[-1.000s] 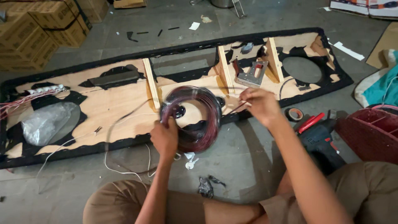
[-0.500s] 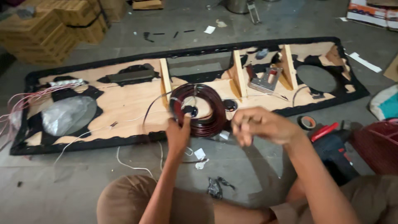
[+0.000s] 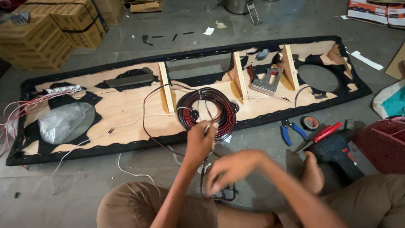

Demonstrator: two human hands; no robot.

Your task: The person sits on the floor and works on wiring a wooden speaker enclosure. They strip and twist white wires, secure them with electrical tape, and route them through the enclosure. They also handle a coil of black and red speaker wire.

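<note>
Blue pliers; tape roll; cardboard boxes

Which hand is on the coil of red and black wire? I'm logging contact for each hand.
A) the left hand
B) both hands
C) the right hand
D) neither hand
A: the left hand grips the near edge of the wire coil, while the right hand is blurred, lower down and apart from the coil.

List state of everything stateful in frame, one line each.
Wire coil: wound, gripped at its lower edge by left hand.
Right hand: blurred, low in front; hold unclear.
Pliers: lying on floor.
Tape roll: flat on floor.
Cordless drill: lying on floor.
Wooden panel: flat on floor.
</note>
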